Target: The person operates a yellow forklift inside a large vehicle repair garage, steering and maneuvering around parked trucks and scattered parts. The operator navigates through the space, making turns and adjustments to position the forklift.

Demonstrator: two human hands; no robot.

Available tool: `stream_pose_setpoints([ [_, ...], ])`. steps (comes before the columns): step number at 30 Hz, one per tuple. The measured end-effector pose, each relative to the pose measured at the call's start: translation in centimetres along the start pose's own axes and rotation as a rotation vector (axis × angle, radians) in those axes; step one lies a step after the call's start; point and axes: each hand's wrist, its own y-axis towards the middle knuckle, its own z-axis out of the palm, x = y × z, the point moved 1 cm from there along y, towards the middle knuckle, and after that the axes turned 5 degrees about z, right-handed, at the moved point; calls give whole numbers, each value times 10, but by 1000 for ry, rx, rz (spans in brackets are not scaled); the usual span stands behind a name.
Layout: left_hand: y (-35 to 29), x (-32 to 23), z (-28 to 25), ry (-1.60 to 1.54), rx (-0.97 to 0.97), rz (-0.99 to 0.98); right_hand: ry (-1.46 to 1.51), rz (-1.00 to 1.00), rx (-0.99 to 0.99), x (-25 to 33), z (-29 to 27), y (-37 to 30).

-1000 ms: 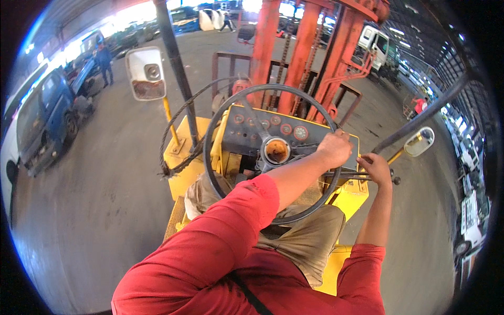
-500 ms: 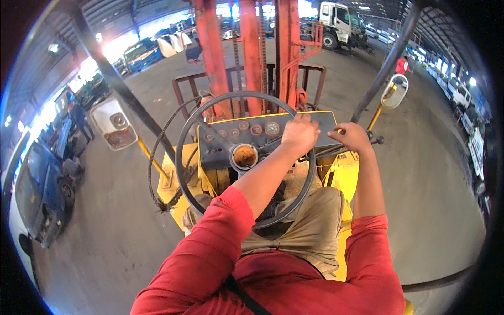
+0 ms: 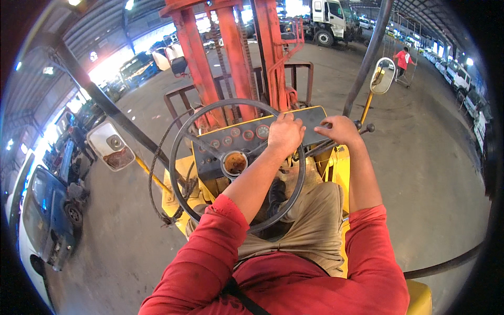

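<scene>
My left hand (image 3: 286,135) is closed over the upper right rim of the black steering wheel (image 3: 181,197), its forearm crossing above the wheel. Just right of it, my right hand (image 3: 340,129) is curled at the right end of the dark dashboard (image 3: 212,165) with round gauges. Black-knobbed control levers (image 3: 370,127) run beneath and beside this hand; whatever lies under its palm is hidden. Beyond the dashboard rises the orange-red forklift mast (image 3: 236,68) with chains.
Side mirrors stand left (image 3: 111,146) and right (image 3: 382,76). A blue vehicle (image 3: 47,210) is parked at the left, and a white truck (image 3: 329,21) stands ahead. At the far right, a person in red (image 3: 402,59) is beside a cart. A dark rope (image 3: 157,168) hangs left of the wheel.
The view has tilted and shifted, bringing the dashboard and both hands slightly left in the picture. The person in red now shows clear of the right mirror. Both hands keep their places.
</scene>
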Motion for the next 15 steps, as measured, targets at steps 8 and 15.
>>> stream_pose_setpoints([
  [8,1,-4,2,-4,-10,7,-19,17,14,-1,-5,1],
  [15,2,-2,9,-23,-77,19,-10,16,11,0,-7,-1],
])
